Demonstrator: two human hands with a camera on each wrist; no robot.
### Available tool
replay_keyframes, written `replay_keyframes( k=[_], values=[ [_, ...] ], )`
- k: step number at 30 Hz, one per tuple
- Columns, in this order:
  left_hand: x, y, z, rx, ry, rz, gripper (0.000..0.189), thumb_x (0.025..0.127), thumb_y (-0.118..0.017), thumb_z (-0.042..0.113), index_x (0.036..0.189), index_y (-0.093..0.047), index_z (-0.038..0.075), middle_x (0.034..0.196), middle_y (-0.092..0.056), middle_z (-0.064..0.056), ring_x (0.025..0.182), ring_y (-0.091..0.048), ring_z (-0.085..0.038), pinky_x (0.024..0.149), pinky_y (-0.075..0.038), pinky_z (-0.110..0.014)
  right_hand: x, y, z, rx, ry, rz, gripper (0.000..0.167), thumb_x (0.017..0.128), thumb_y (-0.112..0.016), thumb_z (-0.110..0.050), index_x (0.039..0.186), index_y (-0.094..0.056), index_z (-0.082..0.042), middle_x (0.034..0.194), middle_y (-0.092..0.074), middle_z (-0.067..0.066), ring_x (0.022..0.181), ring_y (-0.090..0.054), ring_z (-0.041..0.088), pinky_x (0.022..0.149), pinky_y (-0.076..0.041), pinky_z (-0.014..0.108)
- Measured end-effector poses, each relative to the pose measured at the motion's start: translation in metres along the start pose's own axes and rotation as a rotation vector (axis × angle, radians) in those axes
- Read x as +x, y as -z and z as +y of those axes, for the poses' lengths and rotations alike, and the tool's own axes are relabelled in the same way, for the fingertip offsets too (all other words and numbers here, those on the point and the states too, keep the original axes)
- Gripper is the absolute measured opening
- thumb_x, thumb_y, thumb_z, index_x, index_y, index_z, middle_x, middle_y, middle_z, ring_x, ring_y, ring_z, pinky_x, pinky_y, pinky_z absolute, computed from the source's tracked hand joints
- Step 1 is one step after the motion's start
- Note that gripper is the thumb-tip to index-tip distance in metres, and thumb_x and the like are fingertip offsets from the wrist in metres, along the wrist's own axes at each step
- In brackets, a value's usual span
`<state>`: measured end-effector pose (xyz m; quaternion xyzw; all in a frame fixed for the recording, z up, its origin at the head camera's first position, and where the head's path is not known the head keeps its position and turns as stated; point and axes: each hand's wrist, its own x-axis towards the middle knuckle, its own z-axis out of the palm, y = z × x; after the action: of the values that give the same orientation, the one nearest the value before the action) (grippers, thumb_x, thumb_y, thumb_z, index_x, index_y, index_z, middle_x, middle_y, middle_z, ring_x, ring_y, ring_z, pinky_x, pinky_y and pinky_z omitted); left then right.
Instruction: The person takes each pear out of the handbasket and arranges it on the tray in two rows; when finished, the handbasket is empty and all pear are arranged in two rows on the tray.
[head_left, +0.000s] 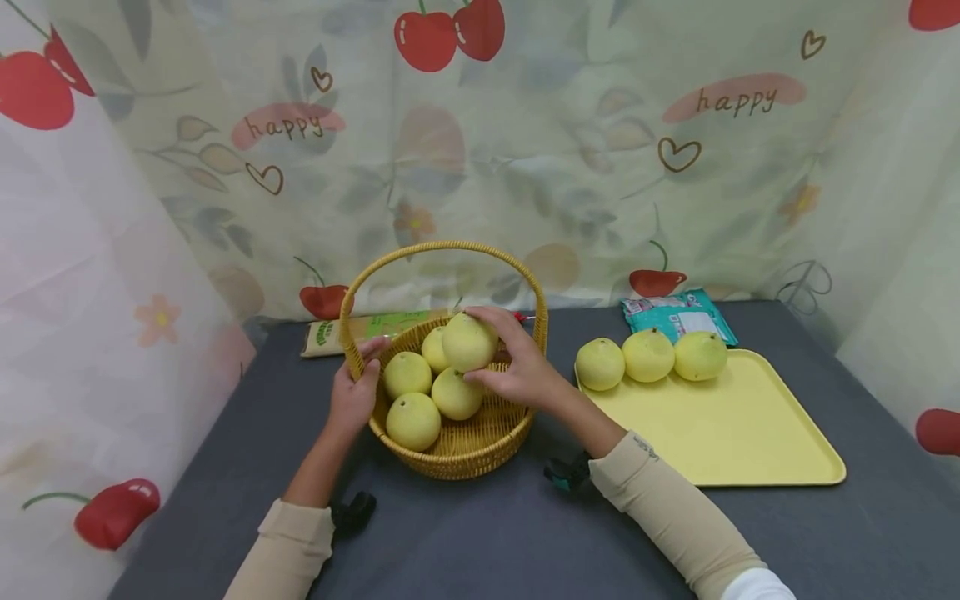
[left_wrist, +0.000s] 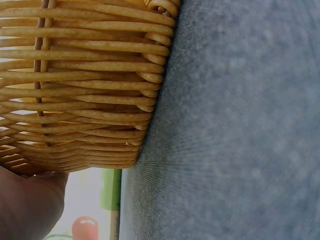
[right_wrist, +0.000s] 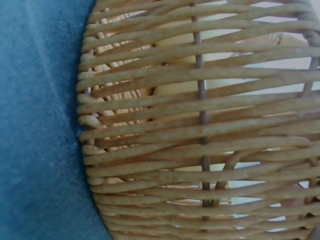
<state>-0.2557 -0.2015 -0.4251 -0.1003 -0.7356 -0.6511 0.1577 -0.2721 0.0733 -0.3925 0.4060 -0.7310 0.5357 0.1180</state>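
Observation:
A woven wicker basket (head_left: 480,460) with a tall arched handle stands on the dark cloth, several round yellow-green pears (head_left: 414,422) inside it. At the foot of the handle, my left hand (head_left: 352,398) grips the basket's left rim; the left wrist view shows part of this hand (left_wrist: 30,205) against the woven wall (left_wrist: 90,95). Between thumb and fingers, my right hand (head_left: 528,371) pinches a pear (head_left: 468,342) above the others, on the inner side of the rim. In the right wrist view the basket's weave (right_wrist: 200,140) hides that hand's fingers and the pear.
To the right lies a yellow tray (head_left: 735,437), three pears (head_left: 648,356) in a row along its back edge. Behind them is a teal packet (head_left: 678,315). A flat green-and-tan package (head_left: 326,337) lies behind the basket, before a printed curtain (head_left: 480,192).

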Motion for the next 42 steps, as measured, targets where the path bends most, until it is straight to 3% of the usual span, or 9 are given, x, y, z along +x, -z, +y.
replay_keyframes(
  k=[8, 18, 26, 42],
  values=[
    [0.0, -0.002, 0.001, 0.004, 0.015, 0.006, 0.035, 0.106, -0.045, 0.0, 0.139, -0.052, -0.009, 0.139, -0.053, -0.028, 0.135, -0.046, -0.033, 0.103, -0.034, -0.023, -0.012, 0.011, -0.039, 0.038, 0.018, -0.019, 0.08, 0.079, -0.079, 0.013, 0.146, -0.036, 0.008, 0.142, -0.037, 0.026, 0.119, -0.053, 0.042, 0.082, -0.056, 0.048],
    [0.0, 0.0, -0.004, -0.012, 0.003, 0.005, 0.035, 0.105, -0.045, -0.002, 0.138, -0.052, -0.009, 0.138, -0.054, -0.028, 0.135, -0.046, -0.033, 0.102, -0.035, -0.019, -0.037, 0.021, -0.049, 0.017, 0.033, -0.01, 0.083, 0.075, -0.081, 0.013, 0.145, -0.037, 0.008, 0.139, -0.041, 0.025, 0.115, -0.056, 0.039, 0.08, -0.056, 0.049],
    [0.001, 0.0, -0.003, -0.006, 0.003, 0.003, 0.035, 0.105, -0.045, -0.001, 0.139, -0.052, -0.009, 0.139, -0.054, -0.026, 0.135, -0.046, -0.032, 0.103, -0.035, -0.02, -0.052, 0.033, -0.057, -0.018, 0.046, -0.009, 0.083, 0.073, -0.083, 0.013, 0.142, -0.037, 0.009, 0.138, -0.042, 0.024, 0.11, -0.061, 0.036, 0.078, -0.057, 0.042],
    [0.001, 0.0, -0.004, -0.002, 0.016, -0.002, 0.035, 0.107, -0.044, 0.002, 0.14, -0.052, -0.007, 0.14, -0.053, -0.025, 0.136, -0.046, -0.029, 0.106, -0.033, -0.025, -0.083, 0.067, -0.071, -0.112, -0.074, 0.055, 0.085, 0.07, -0.081, 0.016, 0.14, -0.034, 0.009, 0.14, -0.038, 0.025, 0.101, -0.062, 0.03, 0.084, -0.054, 0.032]
  ],
)
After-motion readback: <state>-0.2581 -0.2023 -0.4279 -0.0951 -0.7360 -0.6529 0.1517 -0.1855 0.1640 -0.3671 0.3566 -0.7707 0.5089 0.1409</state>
